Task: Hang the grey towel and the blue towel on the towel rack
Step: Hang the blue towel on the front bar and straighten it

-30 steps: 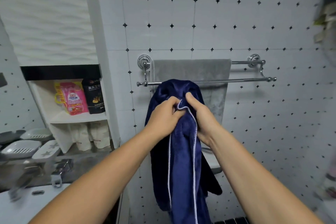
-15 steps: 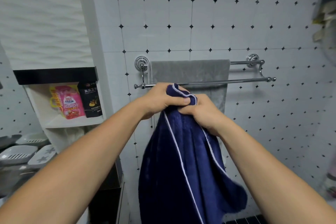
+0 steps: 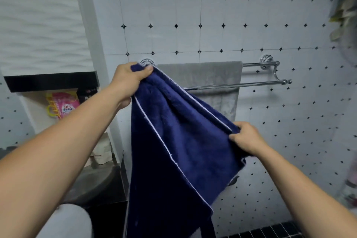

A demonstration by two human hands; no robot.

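A dark blue towel (image 3: 179,141) with a white trim hangs between my hands, in front of the chrome double-bar towel rack (image 3: 257,83) on the tiled wall. My left hand (image 3: 129,79) pinches its upper corner high up, near the rack's left mount. My right hand (image 3: 247,137) grips the same top edge lower and to the right, below the front bar. The edge runs slanted between them, and the cloth falls down to the bottom of the view. The grey towel (image 3: 208,81) is draped over the rack's rear bar, partly hidden by the blue one.
A white shelf niche at the left holds a pink detergent pouch (image 3: 61,106) and a dark packet (image 3: 87,94). A white rounded fixture (image 3: 65,220) sits at the lower left. Blurred items hang at the right edge (image 3: 343,17). Black floor tiles (image 3: 270,232) show below.
My hands, close together a second ago, have spread apart along the towel's edge: the left rose toward the rack's left mount, the right slid down and right. The towel has opened out.
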